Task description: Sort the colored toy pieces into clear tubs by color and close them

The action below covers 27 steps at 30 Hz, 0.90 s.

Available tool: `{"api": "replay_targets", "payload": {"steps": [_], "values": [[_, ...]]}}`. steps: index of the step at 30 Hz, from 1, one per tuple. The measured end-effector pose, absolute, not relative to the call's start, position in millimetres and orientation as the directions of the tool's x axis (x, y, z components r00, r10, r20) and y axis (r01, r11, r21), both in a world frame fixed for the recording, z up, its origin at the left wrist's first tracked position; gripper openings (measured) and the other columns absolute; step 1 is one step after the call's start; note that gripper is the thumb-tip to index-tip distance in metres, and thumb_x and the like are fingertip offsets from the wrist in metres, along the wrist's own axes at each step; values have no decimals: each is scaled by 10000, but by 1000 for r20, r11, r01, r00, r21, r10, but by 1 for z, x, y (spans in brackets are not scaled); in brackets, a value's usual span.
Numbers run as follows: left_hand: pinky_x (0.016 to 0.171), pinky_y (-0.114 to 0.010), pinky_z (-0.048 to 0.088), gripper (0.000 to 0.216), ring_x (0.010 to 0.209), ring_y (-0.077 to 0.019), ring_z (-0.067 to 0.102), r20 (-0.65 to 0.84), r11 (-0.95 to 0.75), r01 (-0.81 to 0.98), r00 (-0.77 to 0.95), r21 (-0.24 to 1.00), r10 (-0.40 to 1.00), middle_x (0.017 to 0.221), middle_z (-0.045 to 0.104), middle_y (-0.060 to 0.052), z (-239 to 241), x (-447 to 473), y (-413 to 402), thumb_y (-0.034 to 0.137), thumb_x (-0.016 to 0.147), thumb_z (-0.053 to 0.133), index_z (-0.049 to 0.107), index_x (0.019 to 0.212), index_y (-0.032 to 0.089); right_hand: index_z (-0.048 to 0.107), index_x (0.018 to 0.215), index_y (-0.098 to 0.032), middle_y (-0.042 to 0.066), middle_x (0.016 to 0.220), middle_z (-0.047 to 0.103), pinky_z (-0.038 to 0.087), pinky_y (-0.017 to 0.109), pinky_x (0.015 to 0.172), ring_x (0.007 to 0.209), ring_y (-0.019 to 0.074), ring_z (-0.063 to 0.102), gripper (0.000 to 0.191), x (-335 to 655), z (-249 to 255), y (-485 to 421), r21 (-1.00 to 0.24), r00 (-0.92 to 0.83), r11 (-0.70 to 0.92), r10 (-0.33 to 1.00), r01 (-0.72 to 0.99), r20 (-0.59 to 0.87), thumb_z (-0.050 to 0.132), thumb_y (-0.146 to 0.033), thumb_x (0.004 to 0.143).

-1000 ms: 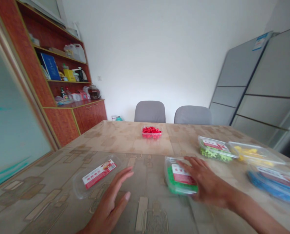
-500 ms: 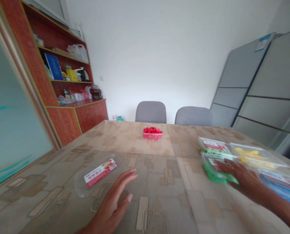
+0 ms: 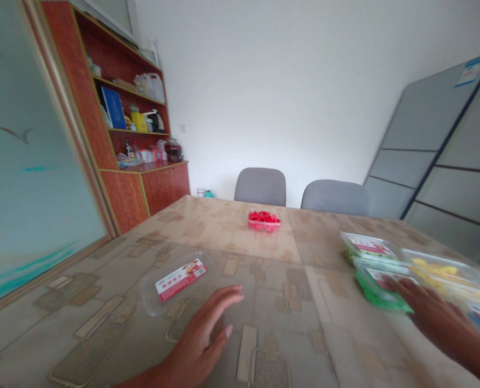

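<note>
Along the left wall a wooden cabinet holds bottles and a blue book on its shelves. On the patterned surface before it lies an empty clear lid with a red label. Just right of that lid the left hand rests flat, fingers spread, holding nothing. Farther back, mid-surface, sits a small tub of red pieces, with two grey chairs behind it. At the right, the right hand lies open with its fingertips on the near edge of a green-filled box, which touches another green box and a yellow-filled box.
</note>
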State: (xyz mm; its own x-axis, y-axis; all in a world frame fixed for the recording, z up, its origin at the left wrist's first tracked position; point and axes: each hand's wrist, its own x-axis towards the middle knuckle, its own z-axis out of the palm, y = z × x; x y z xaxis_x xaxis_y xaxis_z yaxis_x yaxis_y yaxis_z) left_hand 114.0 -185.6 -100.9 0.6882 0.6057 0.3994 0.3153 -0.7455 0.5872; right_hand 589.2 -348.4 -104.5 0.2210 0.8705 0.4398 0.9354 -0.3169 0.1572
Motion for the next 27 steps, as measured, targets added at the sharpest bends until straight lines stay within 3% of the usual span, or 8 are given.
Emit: {"api": "replay_targets", "payload": {"steps": [3,6,9,11,16,20,24,27], "values": [[1066,-385,356,429,1285,-214,412,392,-741,305,695,598,602,1396,443,-32,-98,115,-186,180,904,377,420,1314,296,547,1273,-178,215,1273,563,427,609,894,1157,434,509,509,567,-93,-335,125,150,-234,870,964,469,469,-313,789],[1069,-368,350,441,1280,-202,416,386,-735,291,701,613,599,1383,455,-26,-95,115,-185,169,895,385,415,1315,298,506,1288,-164,177,1313,547,419,530,967,1180,362,520,511,523,-69,-311,-41,123,-118,888,992,443,449,-414,846],[1072,-364,342,442,1277,-196,415,378,-730,278,710,625,594,1371,464,-29,-89,116,-182,159,880,399,429,1302,288,498,1286,-164,157,1203,630,538,412,823,952,275,667,478,481,-52,-282,-345,213,-90,917,934,337,372,-430,909],[1078,-361,331,468,1286,-191,401,371,-741,263,733,618,569,1381,451,-25,-84,119,-177,128,854,414,439,1295,283,518,1261,-165,149,1189,637,563,375,756,922,253,678,457,464,-51,-258,-439,194,-38,928,898,317,358,-413,914],[1084,-345,319,503,1291,-177,386,411,-793,189,772,579,484,1387,439,-34,-74,143,-154,78,806,446,465,1276,254,538,1242,-140,153,1245,601,545,374,804,840,224,693,424,453,-71,-187,-422,158,-10,935,907,317,421,-310,873],[1091,-365,316,518,1291,-185,387,472,-805,237,707,544,527,1393,432,-75,-77,175,-123,68,791,451,446,1291,205,548,1234,-154,137,1167,646,510,369,865,961,222,658,347,449,-76,-130,-391,226,-96,926,915,302,413,-263,934],[1106,-422,292,552,1337,-227,320,488,-829,322,688,457,536,1443,359,-132,-88,204,-97,83,782,484,404,1325,147,513,1254,-187,106,1345,491,417,501,964,1165,267,513,363,441,-70,-85,-337,279,-163,902,927,330,556,-287,907],[1100,-457,294,552,1348,-253,297,494,-838,350,687,420,534,1448,343,-154,-94,219,-84,98,781,499,401,1323,128,514,1246,-201,90,1344,478,432,503,942,1152,267,511,365,440,-62,-56,-336,316,-205,892,919,322,572,-300,900]]}}
